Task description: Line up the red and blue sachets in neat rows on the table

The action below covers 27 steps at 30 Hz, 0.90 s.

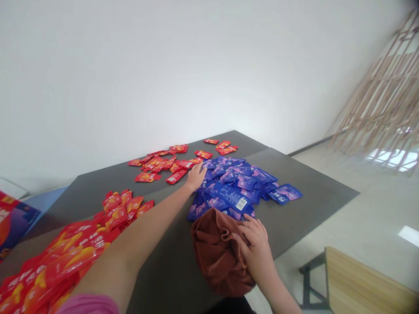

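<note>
My left hand reaches far across the grey table, fingers laid flat on the left edge of a pile of blue sachets. My right hand grips the rim of a brown cloth bag at the table's near edge, holding its mouth toward the blue pile. Red sachets lie scattered just left of my left hand.
A bigger heap of red sachets fills the near left of the table. A red and blue box stands at the far left. A wooden bench sits on the floor at lower right. A wooden lattice leans at the right.
</note>
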{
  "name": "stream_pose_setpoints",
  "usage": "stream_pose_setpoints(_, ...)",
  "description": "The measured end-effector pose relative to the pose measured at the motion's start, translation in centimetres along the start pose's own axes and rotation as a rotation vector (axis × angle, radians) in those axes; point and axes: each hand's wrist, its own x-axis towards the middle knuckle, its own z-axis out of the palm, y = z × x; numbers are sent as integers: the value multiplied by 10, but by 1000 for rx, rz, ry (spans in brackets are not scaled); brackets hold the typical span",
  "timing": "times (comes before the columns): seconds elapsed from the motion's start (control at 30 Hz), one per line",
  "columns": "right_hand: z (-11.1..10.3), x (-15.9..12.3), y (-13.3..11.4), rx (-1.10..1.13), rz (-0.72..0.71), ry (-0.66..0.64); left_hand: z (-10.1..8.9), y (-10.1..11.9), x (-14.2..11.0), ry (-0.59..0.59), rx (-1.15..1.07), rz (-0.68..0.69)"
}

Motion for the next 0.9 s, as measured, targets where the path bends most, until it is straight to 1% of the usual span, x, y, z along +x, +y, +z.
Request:
stream_pose_setpoints(0.1,0,-1,-1,-5,-12,8,11,-2,42,-80,4,12)
stream_pose_setpoints(0.17,1,-2,-1,-8,-21,8,22,0,64,-124,9,29)
stream_pose_setpoints(0.23,1,-2,-2,-8,-34,8,33,4,81,-166,11,50)
stream_pose_setpoints(0.33,-1,-3,-4,-10,-41,-3,46,11,96,-244,5,99)
stream_pose_setpoints(0.47,-4,-3,-8,-9,-27,-25,52,21,101,-386,-16,208)
stream_pose_setpoints(0.57,-6,-3,-10,-10,-22,-50,53,30,98,-481,-34,289)
stream_pose_setpoints(0.63,-6,-3,-9,-11,-20,-56,54,37,94,-521,-46,332)
stream_pose_setpoints(0.77,-5,-2,-7,-20,-29,-40,58,48,87,-542,-62,388)
stream_pose_setpoints(0.9,-5,-1,-8,-27,-36,-3,55,50,82,-516,-44,403)
